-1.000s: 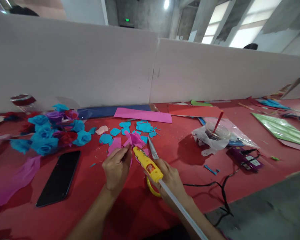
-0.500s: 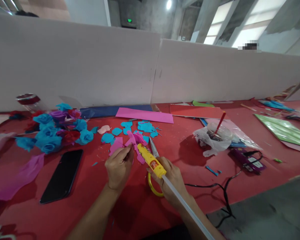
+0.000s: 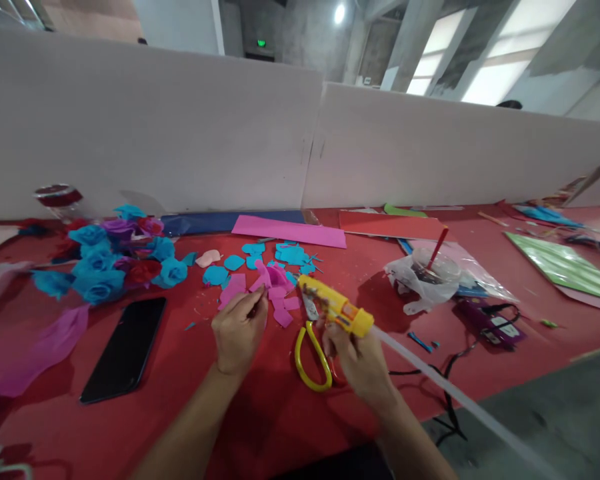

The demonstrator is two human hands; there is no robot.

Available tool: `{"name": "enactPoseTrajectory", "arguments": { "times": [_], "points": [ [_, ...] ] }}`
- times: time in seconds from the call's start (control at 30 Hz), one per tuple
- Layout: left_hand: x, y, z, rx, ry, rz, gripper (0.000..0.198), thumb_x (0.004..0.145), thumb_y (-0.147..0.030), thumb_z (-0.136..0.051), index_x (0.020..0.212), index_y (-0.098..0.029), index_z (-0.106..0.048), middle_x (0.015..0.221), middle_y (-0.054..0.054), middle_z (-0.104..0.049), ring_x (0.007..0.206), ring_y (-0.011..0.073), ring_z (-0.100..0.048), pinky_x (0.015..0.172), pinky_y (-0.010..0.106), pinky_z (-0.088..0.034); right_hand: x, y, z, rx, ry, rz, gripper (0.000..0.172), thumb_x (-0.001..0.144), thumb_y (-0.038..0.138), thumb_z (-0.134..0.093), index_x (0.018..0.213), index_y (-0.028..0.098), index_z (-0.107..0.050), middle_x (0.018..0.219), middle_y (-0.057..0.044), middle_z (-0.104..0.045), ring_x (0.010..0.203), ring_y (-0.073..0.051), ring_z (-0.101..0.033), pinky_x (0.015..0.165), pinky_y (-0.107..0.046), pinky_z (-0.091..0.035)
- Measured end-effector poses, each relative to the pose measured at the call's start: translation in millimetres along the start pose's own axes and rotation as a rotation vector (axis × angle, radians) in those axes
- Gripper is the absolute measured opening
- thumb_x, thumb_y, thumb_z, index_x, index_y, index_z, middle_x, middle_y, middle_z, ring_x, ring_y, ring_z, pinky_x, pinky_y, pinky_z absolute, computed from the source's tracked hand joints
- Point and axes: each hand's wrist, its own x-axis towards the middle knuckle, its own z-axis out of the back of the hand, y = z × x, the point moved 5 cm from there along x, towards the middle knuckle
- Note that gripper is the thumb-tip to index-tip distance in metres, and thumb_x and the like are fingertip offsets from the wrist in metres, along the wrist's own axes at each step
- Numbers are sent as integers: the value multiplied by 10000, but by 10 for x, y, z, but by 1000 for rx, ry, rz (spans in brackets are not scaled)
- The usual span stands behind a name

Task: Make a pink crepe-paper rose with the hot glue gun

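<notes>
My right hand [image 3: 356, 360] is wrapped round a yellow hot glue gun [image 3: 339, 305], its nozzle pointing left and a long clear glue stick [image 3: 445, 381] sticking out of its back. Fingers of my left hand [image 3: 241, 328] are pinched on a pink paper flower [image 3: 270, 279] at the middle of the table. How it is gripped underneath is partly hidden. Scissors [image 3: 313, 363] with yellow and red handles lie beneath the glue gun, partly covered by my right hand. Pink paper pieces [image 3: 234, 288] and blue paper petals [image 3: 215, 275] lie around the flower.
Left on the red table [image 3: 190, 413] are a black phone [image 3: 125, 347] and a bunch of blue, red and purple paper flowers [image 3: 100, 267]. A jar in a plastic bag [image 3: 425, 283] and a purple box [image 3: 485, 323] with a cable stand right. A white partition [image 3: 155, 133] runs behind.
My right hand has moved the glue gun to the right, away from the flower, and tilted it flatter. More of the scissors shows. My left hand has barely moved.
</notes>
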Motion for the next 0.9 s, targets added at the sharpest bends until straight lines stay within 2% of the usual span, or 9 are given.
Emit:
{"name": "enactPoseTrajectory", "arguments": {
  "times": [0.13, 0.3, 0.37, 0.5, 0.63, 0.73, 0.9],
  "points": [
    [1, 39, -8, 19, -14, 36, 126, 781, -199, -627, 844, -180, -734, 672, 18, -692, 551, 102, -589, 565, 220, -476, 70, -137, 91, 325, 73, -161, 482, 866, 599, -370, 840, 164, -575, 483, 36, -463, 410, -88, -374, 412, -206, -305],
    [0, 57, -5, -17, -28, 48, 129, 776, -204, -635, 862, -184, -730, 705, 21, -702, 566, 106, -598, 563, 226, -477, 108, -276, 180, 435, 68, -217, 472, 872, 617, -340, 841, 189, -536, 483, 48, -421, 418, -94, -326, 405, -214, -242],
    [1, 52, 2, -12, -45, 35, 126, 780, -202, -629, 852, -185, -731, 695, 21, -700, 565, 103, -597, 561, 222, -475, 78, -274, 204, 399, 57, -195, 436, 887, 586, -347, 845, 193, -532, 491, 47, -422, 432, -99, -337, 423, -224, -259],
    [-14, 27, -4, 8, -40, -16, 141, 787, -198, -612, 857, -190, -734, 661, 13, -687, 536, 94, -579, 557, 212, -474, -39, -149, 122, 218, 126, -70, 444, 898, 554, -346, 818, 174, -562, 531, 26, -452, 452, -106, -378, 450, -242, -319],
    [-54, 37, -14, -4, -11, -22, 153, 787, -185, -605, 873, -186, -732, 658, 8, -669, 551, 97, -576, 566, 213, -469, -99, -8, -86, -37, 156, 94, 255, 844, 431, -508, 819, 186, -574, 718, -15, -578, 596, -134, -501, 569, -258, -424],
    [-73, 37, -27, 9, 33, -63, 160, 797, -192, -591, 879, -172, -728, 650, 16, -661, 559, 105, -577, 573, 222, -466, -68, -8, -207, -163, 154, 115, 178, 835, 352, -527, 908, 196, -571, 767, -14, -599, 641, -150, -531, 597, -268, -434],
    [-61, 27, -7, 39, -12, -96, 154, 794, -203, -602, 884, -178, -725, 647, 20, -671, 524, 101, -563, 562, 225, -459, -13, -77, -184, -221, 102, 99, 197, 871, 348, -475, 842, 190, -590, 754, -31, -620, 671, -167, -576, 606, -270, -449]
  ]
}}
